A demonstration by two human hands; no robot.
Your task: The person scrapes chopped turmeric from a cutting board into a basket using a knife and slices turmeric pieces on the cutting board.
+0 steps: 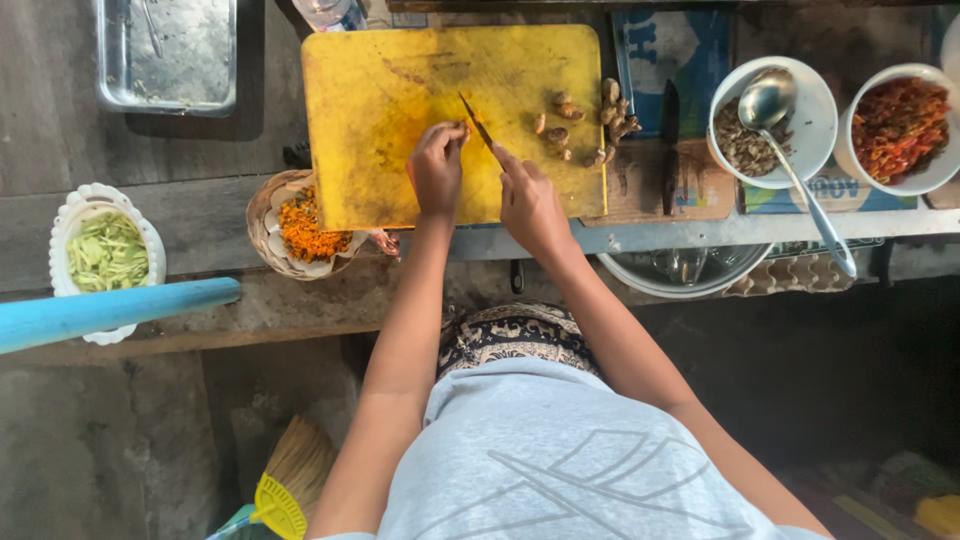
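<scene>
Head view: I log a flat, stained yellow cutting board [380,110] with rounded corners, knobbly brown root pieces [590,125] piled at its right edge, beside a woven basket [262,228] of orange shreds, a scalloped white dish [70,215] of green strips and a dull metal tray [165,55], all on a worn grey wooden bench over a dark floor. The right hand [530,205] is clamped on a thin dark knife [478,125], its blade slanting toward the left hand [437,165], whose fingertips pinch a small orange piece I can barely make out on the board; the two hands sit close together.
</scene>
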